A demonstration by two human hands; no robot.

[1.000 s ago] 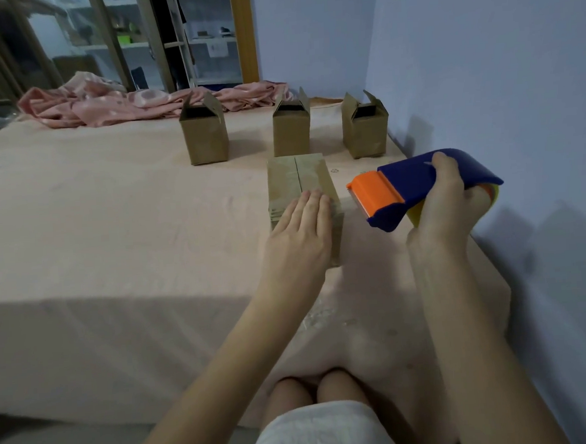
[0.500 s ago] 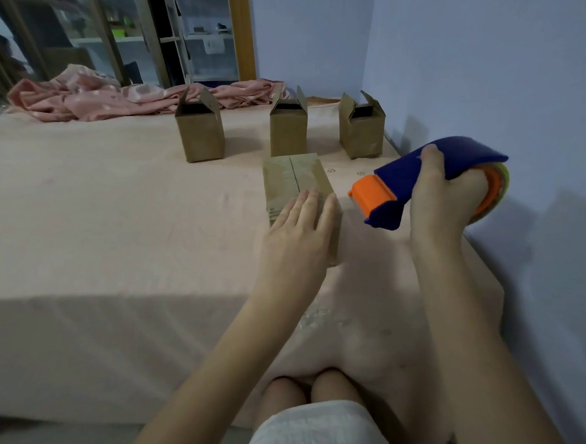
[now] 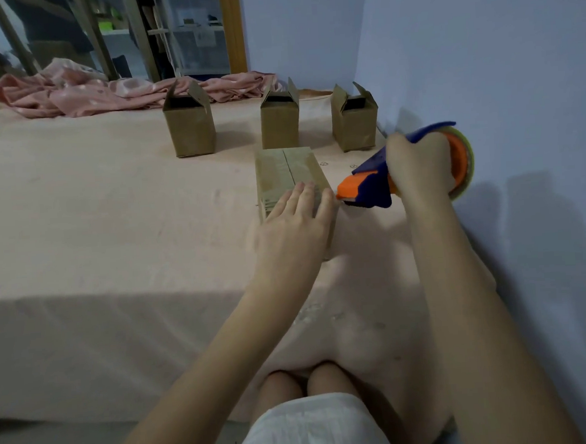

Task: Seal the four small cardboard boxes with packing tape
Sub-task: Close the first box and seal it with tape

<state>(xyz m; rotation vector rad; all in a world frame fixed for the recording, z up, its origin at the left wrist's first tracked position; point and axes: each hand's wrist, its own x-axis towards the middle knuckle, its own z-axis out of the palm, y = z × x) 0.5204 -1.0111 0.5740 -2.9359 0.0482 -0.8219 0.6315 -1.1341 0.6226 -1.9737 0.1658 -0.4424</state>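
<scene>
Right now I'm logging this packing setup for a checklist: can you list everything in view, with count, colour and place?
Closed cardboard box: 1, brown, near the table's right side, flaps shut, under the left hand.
Open cardboard boxes: 3, brown, upright in a row behind it, left, middle, right, flaps up.
Tape dispenser: 1, blue with orange front, in the air just right of the closed box.
Tape roll: 1, yellowish, on the dispenser.
Table cover: 1, pale pink, over the table.
Crumpled cloth: 1, pink, far edge.
Shelving: behind, contents unclear.
Wall: bluish, right.
Left hand: flat on the closed box.
Right hand: grips the dispenser.
Knees: 2, below the table edge.
</scene>
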